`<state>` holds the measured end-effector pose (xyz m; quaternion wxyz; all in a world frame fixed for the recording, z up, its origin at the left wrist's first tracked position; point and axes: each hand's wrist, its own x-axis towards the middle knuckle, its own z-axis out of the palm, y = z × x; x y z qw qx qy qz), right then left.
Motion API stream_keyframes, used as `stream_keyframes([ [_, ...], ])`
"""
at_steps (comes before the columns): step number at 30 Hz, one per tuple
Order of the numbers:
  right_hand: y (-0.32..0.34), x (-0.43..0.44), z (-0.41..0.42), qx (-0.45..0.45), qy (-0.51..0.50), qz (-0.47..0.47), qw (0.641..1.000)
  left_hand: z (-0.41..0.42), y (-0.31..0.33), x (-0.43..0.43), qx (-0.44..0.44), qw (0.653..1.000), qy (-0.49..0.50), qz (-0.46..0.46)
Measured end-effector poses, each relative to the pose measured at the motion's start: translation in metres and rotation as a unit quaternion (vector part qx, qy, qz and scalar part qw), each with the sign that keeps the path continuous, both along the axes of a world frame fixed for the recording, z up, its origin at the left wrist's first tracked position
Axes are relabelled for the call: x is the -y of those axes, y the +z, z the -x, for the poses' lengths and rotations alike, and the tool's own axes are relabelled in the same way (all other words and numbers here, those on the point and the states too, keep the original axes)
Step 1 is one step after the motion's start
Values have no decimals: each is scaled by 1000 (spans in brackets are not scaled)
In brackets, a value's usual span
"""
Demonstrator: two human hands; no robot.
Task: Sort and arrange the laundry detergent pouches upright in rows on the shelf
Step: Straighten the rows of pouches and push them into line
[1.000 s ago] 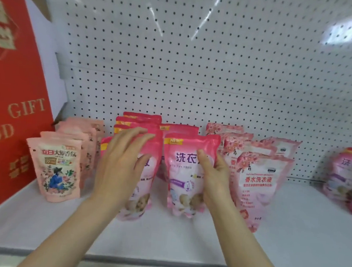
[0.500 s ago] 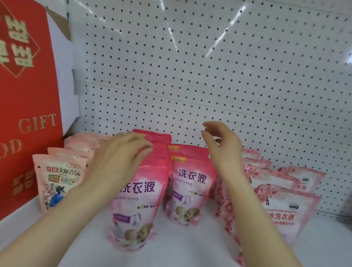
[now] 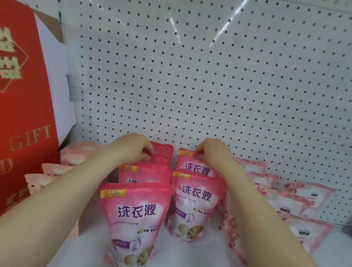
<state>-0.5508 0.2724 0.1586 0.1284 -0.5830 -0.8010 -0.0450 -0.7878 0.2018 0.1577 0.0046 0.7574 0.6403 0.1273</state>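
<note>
White pegboard (image 3: 217, 73) stands behind the white shelf (image 3: 181, 262), where pink pouches stand upright in two rows. At the back, the left hand (image 3: 132, 147) curls its fingers over the top of the back left pouch (image 3: 162, 152). The right hand (image 3: 213, 154) pinches the top of the back right pouch (image 3: 193, 168); a moment ago it hung open in the air. The front pouch (image 3: 134, 220) says "NEW" and "洗衣液". The red box (image 3: 14, 120) says "GIFT".

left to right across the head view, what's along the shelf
red gift box, pale pink pouches, left pink pouch row held by the left hand, right pink pouch row held by the right hand, floral pouches
</note>
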Motion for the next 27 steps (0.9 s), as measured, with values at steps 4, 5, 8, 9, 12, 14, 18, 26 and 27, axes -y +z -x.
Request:
stream_keyframes([
  [4, -10, -8, -1, -11, -9, 4, 1000, 0, -3, -2, 16, 1000, 6, -18],
  [5, -16, -11, -1, -14, -15, 4, 1000, 0, -4, -3, 20, 1000, 5, -21],
  [8, -22, -14, -1, -37, -27, 6, 999, 1, -4, -5, 33, 999, 1, -29],
  [9, -18, -13, 0, -37, -25, 9, 999, 2, -4, -5, 37, 999, 0, -31],
  [12, -1, 4, -1, -75, -12, -16, 997, 3, -6, 0, 57, 996, -11, -61],
  [14, 5, 25, -3, -121, 36, -9, 992, 5, -8, 7, 87, 990, -27, -107],
  [18, -12, 63, -2, -71, 93, 81, 990, 2, -10, 26, 119, 983, -64, -122],
  [26, -25, 65, -15, -1, 32, -33, 999, 4, -20, 43, 103, 989, -74, -73],
  [27, -26, 62, -14, -19, 25, -46, 998, 3, -22, 44, 98, 990, -73, -70],
])
